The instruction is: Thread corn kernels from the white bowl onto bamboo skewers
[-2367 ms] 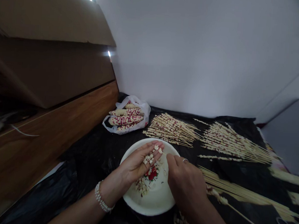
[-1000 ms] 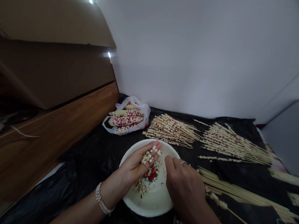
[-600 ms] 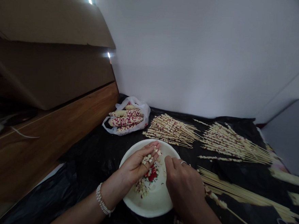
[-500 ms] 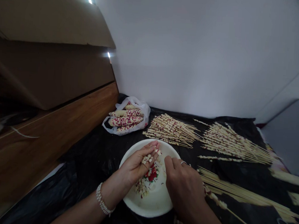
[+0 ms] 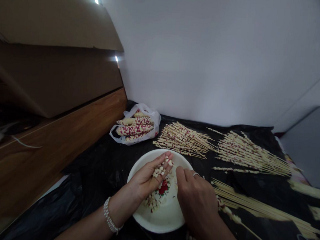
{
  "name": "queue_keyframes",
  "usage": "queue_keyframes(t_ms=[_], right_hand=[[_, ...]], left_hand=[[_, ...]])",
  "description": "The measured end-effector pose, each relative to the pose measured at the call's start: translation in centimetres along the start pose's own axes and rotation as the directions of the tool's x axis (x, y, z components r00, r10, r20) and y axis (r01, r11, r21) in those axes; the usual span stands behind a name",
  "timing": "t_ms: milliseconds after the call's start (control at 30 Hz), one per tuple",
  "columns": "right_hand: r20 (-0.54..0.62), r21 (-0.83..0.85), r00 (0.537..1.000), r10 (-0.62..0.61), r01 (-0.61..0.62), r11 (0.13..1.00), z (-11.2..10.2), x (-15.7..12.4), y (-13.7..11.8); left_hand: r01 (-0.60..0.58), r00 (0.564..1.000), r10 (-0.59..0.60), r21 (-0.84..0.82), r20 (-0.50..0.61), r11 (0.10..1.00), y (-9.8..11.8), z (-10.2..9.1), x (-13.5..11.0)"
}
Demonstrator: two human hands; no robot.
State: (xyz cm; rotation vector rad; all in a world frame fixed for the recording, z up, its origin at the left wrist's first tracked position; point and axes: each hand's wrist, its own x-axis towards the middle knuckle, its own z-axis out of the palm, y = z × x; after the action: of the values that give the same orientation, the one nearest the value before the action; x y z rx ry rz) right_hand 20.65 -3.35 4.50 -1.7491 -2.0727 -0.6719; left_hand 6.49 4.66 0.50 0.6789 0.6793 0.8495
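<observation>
My left hand (image 5: 145, 179) is cupped over a white bowl (image 5: 166, 226), with loose corn kernels (image 5: 160, 170) in its palm and fingers. Beside it, my right hand (image 5: 197, 195) is closed around a wooden skewer (image 5: 261, 238). Corn kernels are threaded along part of this skewer, which comes out behind the hand towards the lower right. Its front end is hidden by the fingers, so I cannot tell whether the tip touches a kernel. More kernels (image 5: 152, 203) lie in the bowl, next to a red flower print (image 5: 163, 187).
A plastic bag (image 5: 156, 119) holds corn cobs (image 5: 134, 129) behind the bowl. Two piles of kernel-covered skewers (image 5: 184, 138) (image 5: 240, 151) lie near the wall. Bare skewers (image 5: 252, 203) are at the right, on black plastic sheeting (image 5: 95, 177). Cardboard (image 5: 53, 72) stands left.
Both hands stay almost in place over the bowl. The tail of the held skewer has dipped slightly, and the kernels in my left palm have shifted a little.
</observation>
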Motion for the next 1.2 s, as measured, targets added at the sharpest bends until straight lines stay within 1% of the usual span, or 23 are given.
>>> queue_keyframes(t_ms=[100, 200, 267, 367, 467, 533, 600, 633, 667, 800, 867, 933, 1000, 1067, 1133, 1200], right_hand=[[0.024, 0.005, 1.0, -0.001, 0.001, 1.0, -0.1, 0.0, 0.0], [0.031, 0.001, 1.0, 0.003, -0.003, 1.0, -0.1, 0.0, -0.1], [0.018, -0.001, 1.0, 0.002, -0.001, 1.0, -0.1, 0.0, -0.2], [-0.029, -0.003, 1.0, -0.001, 0.001, 1.0, 0.1, 0.0, -0.3], [-0.075, 0.0, 0.997, -0.006, 0.006, 1.0, 0.3, 0.0, -0.2], [-0.082, 0.003, 0.996, -0.018, 0.019, 1.0, 0.5, 0.0, -0.1], [-0.082, 0.003, 0.996, -0.028, 0.028, 1.0, 0.8, 0.0, -0.1], [-0.08, 0.003, 0.996, -0.028, 0.028, 1.0, 0.9, 0.0, -0.1], [-0.077, 0.007, 0.997, -0.029, 0.03, 1.0, 1.0, 0.0, -0.1], [-0.075, 0.044, 0.995, -0.069, 0.073, 0.996, 0.6, 0.1, 0.0], [-0.093, 0.059, 0.992, -0.086, 0.092, 0.994, -0.1, 0.2, 0.4], [-0.094, 0.073, 0.993, -0.075, 0.082, 0.994, -1.0, 0.3, 1.3], [-0.047, 0.077, 0.999, -0.027, 0.031, 0.997, -1.9, 0.4, 2.4], [0.054, 0.054, 0.998, 0.019, -0.022, 0.998, -2.4, 0.3, 3.6], [0.188, 0.04, 0.981, 0.05, -0.058, 0.998, -2.6, 0.2, 4.5], [0.312, 0.051, 0.948, 0.065, -0.085, 0.995, -2.6, 0.0, 5.1]], left_hand=[[-0.052, 0.999, 0.052, 0.027, 0.012, 0.998, 0.1, 0.9, -0.3], [-0.036, 0.999, 0.035, 0.056, 0.014, 0.998, 0.6, 1.6, -0.9], [-0.023, 1.0, 0.022, 0.072, 0.016, 0.997, 1.1, 2.0, -1.4], [-0.053, 0.998, 0.047, 0.126, 0.052, 0.991, 1.4, 2.4, -1.7], [0.003, 0.997, -0.014, 0.142, 0.073, 0.99, 1.1, 2.7, -1.1], [0.022, 0.996, -0.036, 0.174, 0.08, 0.985, 0.7, 2.7, -0.8], [-0.03, 0.996, 0.006, 0.294, 0.084, 0.955, 0.6, 2.5, -1.2], [-0.095, 0.994, 0.064, 0.398, 0.089, 0.913, 0.7, 2.4, -1.7], [-0.128, 0.991, 0.096, 0.441, 0.095, 0.888, 0.9, 2.3, -2.3], [-0.18, 0.984, 0.147, 0.501, 0.105, 0.847, 2.4, 1.7, -4.8], [-0.198, 0.98, 0.167, 0.521, 0.107, 0.83, 3.0, 1.7, -5.2], [-0.215, 0.976, 0.187, 0.534, 0.107, 0.817, 3.5, 1.7, -5.1], [-0.246, 0.969, 0.232, 0.485, 0.091, 0.839, 4.0, 1.8, -4.8], [-0.286, 0.956, 0.286, 0.394, 0.06, 0.874, 4.5, 1.7, -4.6], [-0.313, 0.947, 0.319, 0.323, 0.035, 0.893, 5.1, 1.4, -4.5], [-0.32, 0.944, 0.33, 0.294, 0.017, 0.901, 5.7, 1.0, -4.5]])
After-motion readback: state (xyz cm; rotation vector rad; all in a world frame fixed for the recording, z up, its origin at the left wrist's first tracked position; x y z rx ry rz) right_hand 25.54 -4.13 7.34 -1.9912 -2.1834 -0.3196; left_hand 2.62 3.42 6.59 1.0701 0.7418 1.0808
